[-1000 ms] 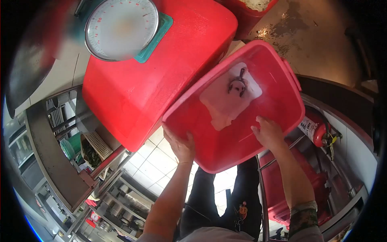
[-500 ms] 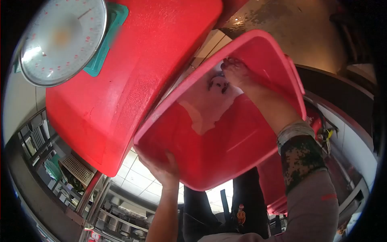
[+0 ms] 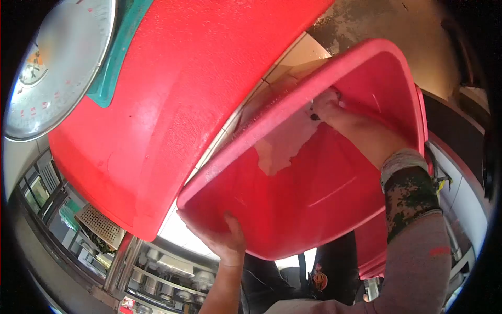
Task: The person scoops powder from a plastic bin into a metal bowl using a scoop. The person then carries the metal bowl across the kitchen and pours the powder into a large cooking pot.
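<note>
A large red plastic tub [image 3: 314, 209] is tilted in front of me, its open side toward me. My left hand [image 3: 222, 240] grips its lower left corner, thumb over the rim inside and the fingers mostly hidden outside. My right hand [image 3: 330, 104] reaches deep into the tub, near the far wall, with its fingers curled. A small dark thing shows just below those fingers; I cannot make out what it is. Beside the hand, a pale patch [image 3: 285, 146] that looks like shallow water or a reflection lies on the tub's inside.
A big red plastic surface [image 3: 188, 89] slopes along the left, beside the tub. On it stands a dial scale [image 3: 63, 68] with a green body. Lower left are metal shelves with pots [image 3: 167, 285] and a beige perforated basket [image 3: 99, 225]. Wet floor [image 3: 397, 42] shows at the upper right.
The tub and both hands have shifted right and slightly down in view. My right hand's fingers are more curled, and the dark-spotted patch beside them is now mostly hidden.
</note>
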The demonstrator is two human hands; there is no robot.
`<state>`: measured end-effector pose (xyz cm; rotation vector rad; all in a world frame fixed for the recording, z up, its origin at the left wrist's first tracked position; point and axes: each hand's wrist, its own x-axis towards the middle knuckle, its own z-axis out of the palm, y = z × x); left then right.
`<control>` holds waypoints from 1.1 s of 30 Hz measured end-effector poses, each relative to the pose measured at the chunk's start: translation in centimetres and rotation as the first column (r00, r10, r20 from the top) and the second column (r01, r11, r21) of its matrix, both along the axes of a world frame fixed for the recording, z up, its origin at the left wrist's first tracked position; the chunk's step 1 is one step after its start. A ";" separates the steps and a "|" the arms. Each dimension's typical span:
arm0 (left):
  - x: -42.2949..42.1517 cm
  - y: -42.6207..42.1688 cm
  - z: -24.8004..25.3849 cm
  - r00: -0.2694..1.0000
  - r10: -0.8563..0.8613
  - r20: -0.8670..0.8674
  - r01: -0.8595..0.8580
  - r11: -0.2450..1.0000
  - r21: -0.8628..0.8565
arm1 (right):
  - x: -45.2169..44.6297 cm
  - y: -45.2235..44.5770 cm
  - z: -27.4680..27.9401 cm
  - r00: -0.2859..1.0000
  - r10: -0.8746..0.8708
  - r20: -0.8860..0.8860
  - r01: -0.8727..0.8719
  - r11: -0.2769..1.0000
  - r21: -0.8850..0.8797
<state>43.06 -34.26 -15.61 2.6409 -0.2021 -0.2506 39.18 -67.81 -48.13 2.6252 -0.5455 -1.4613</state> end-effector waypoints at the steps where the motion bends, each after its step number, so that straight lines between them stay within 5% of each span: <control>1: -0.4 0.0 0.6 1.000 0.005 -0.025 -0.005 1.000 0.011 | 0.4 -0.4 1.7 0.997 0.068 -0.027 -0.067 0.997 0.035; 4: 0.2 -0.6 0.7 1.000 0.006 -0.013 -0.006 1.000 0.023 | -1.6 1.1 -0.3 0.987 -0.006 0.158 0.017 0.998 -0.063; 5: -0.1 -0.4 0.6 1.000 0.002 -0.001 -0.002 0.999 0.046 | -1.4 1.7 1.6 0.994 0.081 0.074 -0.079 0.997 -0.022; 9: -0.1 -0.4 0.7 0.999 0.033 -0.016 -0.032 0.999 0.012 | -1.0 1.3 0.0 0.989 -0.126 0.076 0.113 0.981 0.158; 12: -0.5 -0.3 0.1 0.997 0.069 -0.037 -0.071 0.995 -0.072 | -4.4 10.1 -6.1 0.741 -0.468 0.482 0.466 0.875 0.133; 15: 0.0 -0.6 0.6 0.994 0.089 -0.067 -0.092 0.995 -0.043 | -4.5 12.4 -7.7 0.578 -0.633 0.514 0.555 0.768 0.321; 18: -0.2 0.0 -0.1 0.993 0.103 -0.065 -0.112 0.982 -0.154 | -3.9 12.0 -8.4 0.567 -0.621 0.541 0.541 0.776 0.324; 21: -0.2 0.3 0.1 0.996 0.059 -0.066 -0.063 0.996 -0.065 | -3.7 9.9 -7.1 0.631 -0.562 0.535 0.511 0.820 0.257; 27: -0.2 0.1 0.5 1.000 -0.006 -0.029 0.005 0.999 -0.033 | 1.5 1.5 7.9 0.869 -0.485 0.101 0.475 0.873 0.107; 29: -0.3 -0.3 0.3 0.997 0.047 -0.053 -0.053 0.990 -0.129 | 1.0 2.5 7.0 0.937 -0.241 0.254 0.193 0.961 0.199; 31: -0.2 -0.2 0.3 0.998 0.039 -0.054 -0.044 0.996 -0.082 | -1.9 3.5 -3.1 0.884 -0.206 0.420 0.127 0.970 0.209; 33: -0.4 0.0 -0.3 0.989 0.107 -0.105 -0.125 0.977 -0.173 | -2.4 5.1 -7.5 0.842 -0.206 0.498 0.083 0.963 0.258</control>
